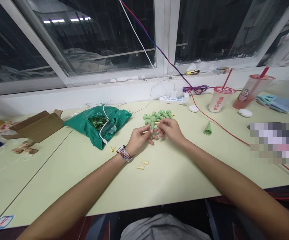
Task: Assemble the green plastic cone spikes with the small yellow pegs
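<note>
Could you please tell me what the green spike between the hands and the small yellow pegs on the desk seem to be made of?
The green spike looks like moulded matte plastic: even colour, crisp edges. The yellow pegs look like plastic too, smooth and opaque, though they are too small to be sure.

A pale green table (159, 183) bears a green plastic bag (96, 126), power strip (173, 100) — plus plastic cups (220, 99), a green plastic cone (207, 129), small yellow pegs (144, 162).
</note>
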Demonstrator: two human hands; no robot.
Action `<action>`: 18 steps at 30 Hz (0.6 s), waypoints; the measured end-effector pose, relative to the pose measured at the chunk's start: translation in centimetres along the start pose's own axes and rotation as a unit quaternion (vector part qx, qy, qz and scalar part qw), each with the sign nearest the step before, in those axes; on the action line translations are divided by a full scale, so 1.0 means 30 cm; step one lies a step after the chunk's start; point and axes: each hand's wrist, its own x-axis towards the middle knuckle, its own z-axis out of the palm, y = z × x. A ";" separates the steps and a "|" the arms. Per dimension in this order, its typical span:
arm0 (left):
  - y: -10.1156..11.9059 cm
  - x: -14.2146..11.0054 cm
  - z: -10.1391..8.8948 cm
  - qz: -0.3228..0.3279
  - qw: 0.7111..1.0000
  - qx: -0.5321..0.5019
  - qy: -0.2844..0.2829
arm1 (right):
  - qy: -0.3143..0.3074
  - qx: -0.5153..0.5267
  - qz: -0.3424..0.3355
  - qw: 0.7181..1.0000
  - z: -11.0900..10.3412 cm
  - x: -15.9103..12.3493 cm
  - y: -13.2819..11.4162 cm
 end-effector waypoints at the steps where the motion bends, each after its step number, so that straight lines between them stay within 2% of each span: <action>1: 0.001 0.000 0.000 0.004 1.000 0.005 0.006 | -0.007 0.001 0.002 1.000 0.001 -0.001 0.001; 3: 0.007 -0.003 0.001 0.007 1.000 0.015 0.004 | 0.007 -0.074 -0.047 0.996 -0.001 -0.010 -0.002; 6: 0.019 -0.007 0.003 0.003 0.999 0.026 -0.023 | 0.042 -0.254 -0.170 0.951 -0.008 -0.030 -0.007; 8: 0.025 -0.009 0.004 0.004 0.999 0.029 -0.037 | 0.044 -0.295 -0.201 0.933 -0.008 -0.035 -0.008; 10: 0.028 -0.010 0.005 0.005 0.999 0.032 -0.037 | 0.035 -0.233 -0.160 0.959 -0.001 -0.028 -0.007; 12: 0.027 -0.011 0.006 0.009 0.999 0.040 -0.026 | 0.010 -0.113 -0.072 0.991 0.009 -0.017 -0.006; 14: 0.026 -0.011 0.008 0.012 0.999 0.048 -0.012 | -0.020 -0.030 -0.002 0.999 0.011 -0.010 -0.008; 16: 0.028 -0.012 0.010 0.009 0.999 0.052 -0.012 | -0.023 -0.050 -0.012 0.998 0.005 -0.011 -0.012; 18: 0.032 -0.014 0.012 0.003 0.999 0.050 -0.021 | -0.001 -0.133 -0.084 0.987 -0.008 -0.017 -0.016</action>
